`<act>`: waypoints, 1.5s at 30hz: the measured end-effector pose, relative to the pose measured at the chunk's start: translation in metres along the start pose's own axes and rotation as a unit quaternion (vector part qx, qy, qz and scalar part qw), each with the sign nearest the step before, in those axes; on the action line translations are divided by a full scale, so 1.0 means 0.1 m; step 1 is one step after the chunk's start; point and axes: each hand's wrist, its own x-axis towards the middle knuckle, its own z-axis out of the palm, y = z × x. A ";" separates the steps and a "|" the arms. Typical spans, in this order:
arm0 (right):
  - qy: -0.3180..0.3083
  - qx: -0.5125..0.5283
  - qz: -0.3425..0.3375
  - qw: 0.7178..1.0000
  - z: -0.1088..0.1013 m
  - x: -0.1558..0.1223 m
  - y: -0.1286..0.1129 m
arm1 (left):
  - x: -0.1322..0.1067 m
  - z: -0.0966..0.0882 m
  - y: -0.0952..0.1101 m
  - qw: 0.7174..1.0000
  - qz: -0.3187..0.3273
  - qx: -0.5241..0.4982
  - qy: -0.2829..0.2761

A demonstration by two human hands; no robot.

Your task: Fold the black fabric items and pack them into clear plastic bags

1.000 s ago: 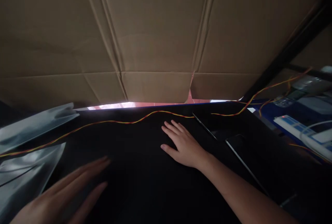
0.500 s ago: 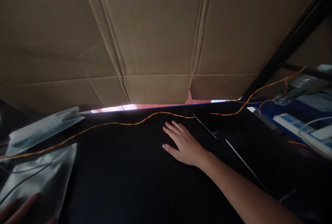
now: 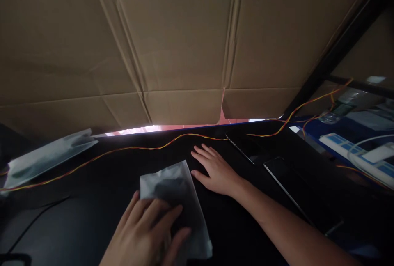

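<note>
A translucent plastic zip bag (image 3: 197, 221) with something dark inside is over the middle of the black table. My left hand (image 3: 147, 225) lies across it, fingers bent and thumb apart, gripping the bag; the fingertips are partly blurred. Flat on the black table (image 3: 234, 233), my right hand (image 3: 217, 171) holds nothing, its fingers spread. It is right of the bag, close to a dark phone (image 3: 246, 147). Nearer to my forearm rests a larger dark tablet-like device (image 3: 295, 188) with a pale edge.
A second translucent bag (image 3: 52, 157) lies at the far left. A twisted red-yellow wire (image 3: 144, 148) crosses the table's back. Behind stands a cardboard sheet (image 3: 181, 44). At right are a white-and-blue power strip (image 3: 341, 145) and a clear bottle (image 3: 341, 108). A black cable (image 3: 37, 221) lies left.
My left hand has come from the lower left corner to the middle, and the zip bag has moved right with it and turned. My right hand stays flat in place.
</note>
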 end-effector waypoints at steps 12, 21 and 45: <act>0.075 0.067 -0.032 0.994 -0.09 0.01 -0.05 | 0.80 0.42 -0.81 0.965 0.023 -0.215 -0.150; -0.030 0.044 -0.254 0.966 -0.08 -0.21 -0.37 | 0.76 0.46 -1.16 0.974 -0.022 -0.204 -0.094; 0.156 -0.028 -0.275 0.948 -0.19 -0.13 -0.33 | 0.74 -0.08 -0.58 0.937 0.197 -0.287 0.010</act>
